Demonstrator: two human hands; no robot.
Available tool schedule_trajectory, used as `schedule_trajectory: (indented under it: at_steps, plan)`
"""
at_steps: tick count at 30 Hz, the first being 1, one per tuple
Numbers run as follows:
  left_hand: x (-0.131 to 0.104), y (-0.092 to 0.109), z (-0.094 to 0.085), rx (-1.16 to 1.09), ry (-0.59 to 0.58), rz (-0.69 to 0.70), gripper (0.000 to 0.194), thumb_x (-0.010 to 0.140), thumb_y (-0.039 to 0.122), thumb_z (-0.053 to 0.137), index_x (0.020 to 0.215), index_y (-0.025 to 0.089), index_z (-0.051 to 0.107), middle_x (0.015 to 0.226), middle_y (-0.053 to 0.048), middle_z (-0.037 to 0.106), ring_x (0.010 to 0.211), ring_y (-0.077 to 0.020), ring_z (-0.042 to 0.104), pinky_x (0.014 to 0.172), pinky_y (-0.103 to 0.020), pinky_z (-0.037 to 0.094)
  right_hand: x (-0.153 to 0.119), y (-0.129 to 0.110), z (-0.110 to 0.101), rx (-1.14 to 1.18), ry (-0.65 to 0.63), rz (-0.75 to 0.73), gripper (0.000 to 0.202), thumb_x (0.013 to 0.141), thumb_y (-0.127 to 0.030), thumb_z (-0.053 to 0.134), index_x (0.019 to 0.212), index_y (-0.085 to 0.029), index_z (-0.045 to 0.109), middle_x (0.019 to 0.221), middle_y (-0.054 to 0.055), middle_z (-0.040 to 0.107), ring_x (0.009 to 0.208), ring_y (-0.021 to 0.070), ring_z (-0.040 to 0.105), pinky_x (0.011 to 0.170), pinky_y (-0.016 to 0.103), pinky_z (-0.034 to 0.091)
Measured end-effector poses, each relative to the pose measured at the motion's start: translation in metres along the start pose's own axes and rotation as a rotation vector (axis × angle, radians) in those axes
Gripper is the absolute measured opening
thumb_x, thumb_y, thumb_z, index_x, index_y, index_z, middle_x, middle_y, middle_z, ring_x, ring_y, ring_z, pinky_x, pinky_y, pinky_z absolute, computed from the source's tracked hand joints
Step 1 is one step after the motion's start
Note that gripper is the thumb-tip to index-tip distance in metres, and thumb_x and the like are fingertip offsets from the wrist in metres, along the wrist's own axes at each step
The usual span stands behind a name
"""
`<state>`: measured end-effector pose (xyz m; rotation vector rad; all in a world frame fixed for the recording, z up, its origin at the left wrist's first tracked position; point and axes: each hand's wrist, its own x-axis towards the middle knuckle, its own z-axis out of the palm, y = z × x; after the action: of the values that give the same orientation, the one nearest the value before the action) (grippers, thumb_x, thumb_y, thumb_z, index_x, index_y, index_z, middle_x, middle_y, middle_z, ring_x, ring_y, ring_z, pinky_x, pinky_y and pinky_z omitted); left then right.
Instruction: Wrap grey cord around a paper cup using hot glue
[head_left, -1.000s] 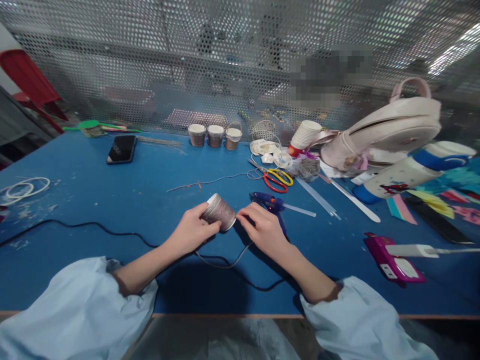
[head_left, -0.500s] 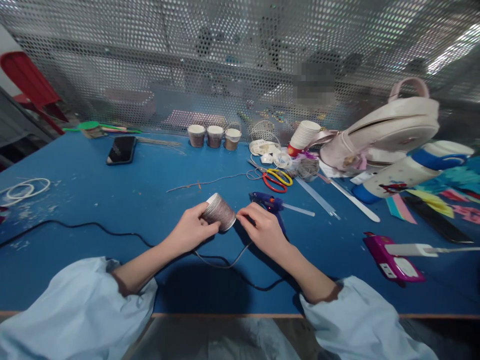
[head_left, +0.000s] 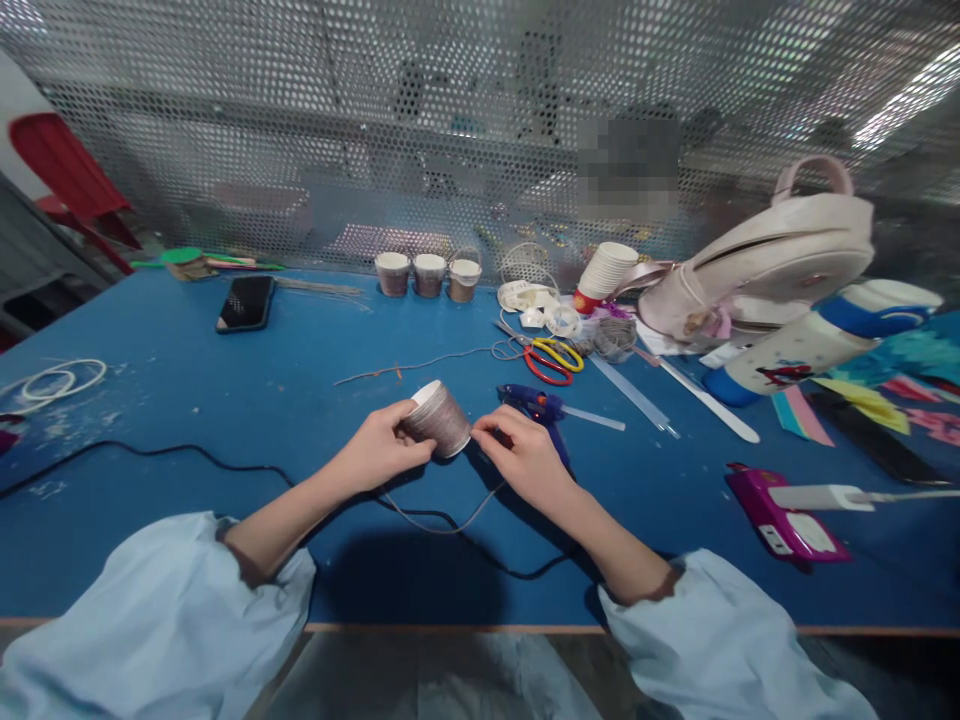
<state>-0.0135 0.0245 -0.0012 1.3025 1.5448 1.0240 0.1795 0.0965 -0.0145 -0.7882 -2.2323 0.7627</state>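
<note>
the string-wrapped cup is leaning over the middle of the blue table, its white mouth facing up and toward the back left corner. rough gray-brown string is going round and round it. the left hand is curling its thumb and fingers around the cup. the right hand is pinching its fingertips close together by the cup's bottom rim; what is between them is too small to tell. three small cups are standing near the back edge, before a shiny metal wall full of holes. a soft pale bag is slumping near the back right corner.
</note>
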Motion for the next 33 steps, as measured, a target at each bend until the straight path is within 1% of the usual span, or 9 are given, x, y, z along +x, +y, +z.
schedule_trajectory:
  at_steps: [5,10,13,15,18,20,23,27,33]
  plan:
    - [0.000,-0.001,-0.005,-0.020,0.007,0.007,0.027,0.073,0.039,0.063,0.081,0.014,0.059,0.051,0.004,0.054,0.047,-0.0107,0.052,0.048,-0.022,0.039,0.004,-0.006,-0.005,0.103,0.002,0.107,0.016,0.086,-0.025,0.052,0.080,-0.017,0.064,0.074,0.001,0.062,0.064,0.0126,0.055,0.057,0.024,0.044]
    - [0.000,-0.007,-0.005,-0.142,-0.014,0.020,0.025,0.074,0.038,0.064,0.078,0.014,0.058,0.055,0.002,0.057,0.048,-0.0112,0.055,0.046,-0.022,0.043,0.002,0.002,0.000,0.180,-0.060,0.189,0.021,0.082,-0.019,0.048,0.095,-0.016,0.064,0.078,0.002,0.066,0.059,0.0111,0.056,0.054,0.022,0.046]
    - [0.000,-0.006,-0.004,-0.222,-0.049,0.030,0.025,0.074,0.036,0.065,0.083,0.013,0.059,0.064,0.000,0.058,0.053,-0.0121,0.058,0.047,-0.023,0.048,0.000,0.007,0.004,0.196,-0.131,0.195,0.025,0.079,-0.016,0.051,0.100,-0.015,0.064,0.066,-0.001,0.064,0.051,0.0100,0.053,0.047,0.021,0.044]
    - [-0.001,-0.004,-0.003,-0.252,-0.063,0.052,0.025,0.074,0.035,0.065,0.084,0.013,0.060,0.070,-0.001,0.058,0.055,-0.0121,0.059,0.049,-0.024,0.050,-0.001,0.007,0.006,0.184,-0.145,0.183,0.024,0.080,-0.019,0.053,0.101,-0.015,0.064,0.059,-0.003,0.060,0.047,0.0099,0.051,0.044,0.020,0.043]
    - [-0.001,-0.004,-0.003,-0.273,-0.090,0.078,0.025,0.076,0.034,0.063,0.088,0.012,0.060,0.074,-0.003,0.060,0.059,-0.0129,0.061,0.051,-0.025,0.053,-0.001,0.004,0.006,0.125,-0.085,0.148,0.020,0.083,-0.021,0.053,0.099,-0.016,0.064,0.065,-0.001,0.062,0.050,0.0107,0.053,0.047,0.022,0.044]
    - [-0.001,-0.005,-0.003,-0.260,-0.111,0.054,0.027,0.077,0.032,0.060,0.094,0.012,0.058,0.070,-0.003,0.062,0.057,-0.0135,0.062,0.049,-0.024,0.052,-0.002,0.004,0.006,0.066,-0.029,0.104,0.017,0.084,-0.019,0.052,0.096,-0.017,0.063,0.075,0.002,0.065,0.058,0.0124,0.056,0.054,0.025,0.047]
    - [0.000,-0.007,-0.002,-0.189,-0.103,-0.006,0.029,0.078,0.027,0.057,0.104,0.014,0.051,0.059,0.000,0.063,0.044,-0.0108,0.058,0.038,-0.019,0.044,-0.004,0.005,0.006,-0.015,0.014,0.017,0.015,0.085,-0.018,0.052,0.097,-0.018,0.062,0.090,0.007,0.064,0.072,0.0162,0.059,0.066,0.029,0.049]
    - [0.000,-0.008,0.003,-0.161,-0.076,-0.046,0.043,0.073,0.016,0.055,0.114,0.018,0.043,0.051,0.006,0.060,0.035,-0.0085,0.052,0.034,-0.015,0.039,-0.006,0.005,0.006,-0.087,0.018,-0.068,0.015,0.087,-0.017,0.051,0.099,-0.018,0.060,0.093,0.008,0.063,0.078,0.0186,0.060,0.071,0.031,0.049]
    - [-0.001,-0.005,0.009,-0.158,-0.026,-0.093,0.041,0.066,0.024,0.069,0.101,0.017,0.047,0.052,0.004,0.061,0.039,-0.0116,0.057,0.037,-0.019,0.043,-0.007,0.000,0.008,-0.152,0.021,-0.116,0.013,0.087,-0.016,0.051,0.096,-0.018,0.060,0.089,0.008,0.064,0.074,0.0184,0.061,0.068,0.030,0.050]
